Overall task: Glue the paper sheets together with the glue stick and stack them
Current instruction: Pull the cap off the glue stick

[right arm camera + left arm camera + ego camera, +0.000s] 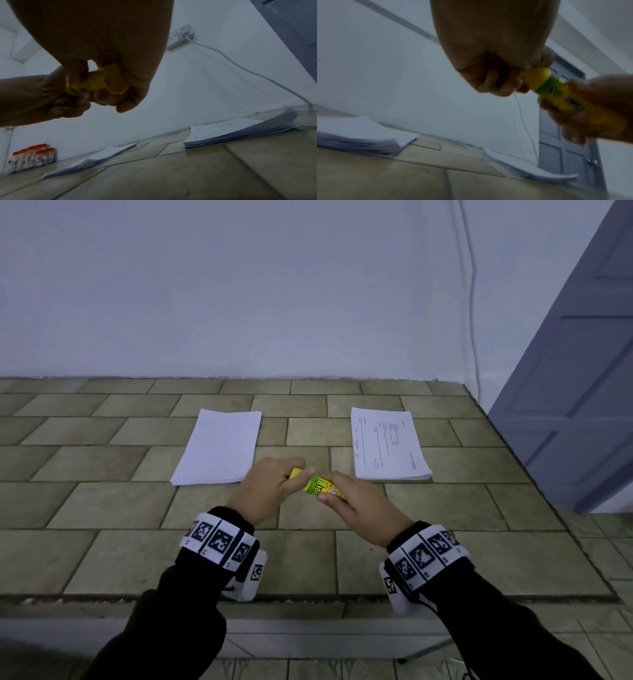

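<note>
On your far left a pack with orange tops (32,157) stands against the wall, then a blank paper stack (219,446) lies on the tiled table (102,556). Just in front of it, above the table, your left hand (265,491) curls round the yellow cap (295,473) of the glue stick (320,487), while your right hand (359,513) grips its green-and-yellow barrel, whose label is unreadable. To your right lies the printed paper stack (388,445), well apart, its text too small to read.
</note>
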Motion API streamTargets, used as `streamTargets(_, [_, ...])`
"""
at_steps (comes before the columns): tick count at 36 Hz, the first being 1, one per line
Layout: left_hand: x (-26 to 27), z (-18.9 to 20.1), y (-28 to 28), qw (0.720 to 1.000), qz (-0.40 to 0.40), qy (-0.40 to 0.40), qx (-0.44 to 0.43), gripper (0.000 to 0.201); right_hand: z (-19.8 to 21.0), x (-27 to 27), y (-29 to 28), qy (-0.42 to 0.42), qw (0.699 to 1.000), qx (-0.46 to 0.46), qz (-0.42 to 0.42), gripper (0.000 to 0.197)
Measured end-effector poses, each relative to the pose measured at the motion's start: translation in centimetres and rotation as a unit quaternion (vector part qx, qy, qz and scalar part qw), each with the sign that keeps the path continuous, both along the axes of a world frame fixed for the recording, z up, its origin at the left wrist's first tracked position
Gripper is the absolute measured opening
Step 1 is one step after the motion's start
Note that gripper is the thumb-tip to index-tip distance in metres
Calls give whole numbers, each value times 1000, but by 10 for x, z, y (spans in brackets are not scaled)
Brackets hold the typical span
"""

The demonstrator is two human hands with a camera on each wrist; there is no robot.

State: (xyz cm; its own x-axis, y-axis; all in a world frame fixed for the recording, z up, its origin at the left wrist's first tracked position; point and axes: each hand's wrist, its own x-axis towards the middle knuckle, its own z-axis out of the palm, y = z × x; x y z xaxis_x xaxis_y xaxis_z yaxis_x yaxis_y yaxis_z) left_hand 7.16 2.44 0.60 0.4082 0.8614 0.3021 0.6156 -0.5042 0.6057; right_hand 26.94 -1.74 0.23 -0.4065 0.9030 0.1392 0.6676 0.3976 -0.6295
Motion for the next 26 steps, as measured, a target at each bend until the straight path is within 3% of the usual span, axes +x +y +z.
streamTargets(5, [-3,-2,2,999,-15,5,37,50,-2,4,4,73,994,-83,25,11])
streamTargets(7, [-1,2,2,1000,19,24,-6,51,-1,1,0,47,998,-42,22,9])
streamTargets(9, [1,5,1,994,55,33,-92,58,-3,-4,-2,-16,999,27,7,25])
streamTargets(11, [2,6,0,983,77,34,-162,64,-6,-8,-2,-87,988,127,-15,33])
streamTargets(13, [3,6,-1,981,84,11,-176,65,-2,-12,-4,-129,976,176,-19,34])
streamTargets(16, [3,8,-2,988,67,-13,-141,62,3,-12,-4,-114,985,127,-24,37])
streamTargets(21, [3,5,-4,998,46,-17,-36,57,5,-2,3,8,1000,-7,22,27])
streamTargets(23, [0,3,-5,998,29,6,50,53,6,2,6,106,986,-116,62,25])
streamTargets(26, [-5,4,-7,990,8,45,135,44,9,5,7,214,944,-227,104,40])
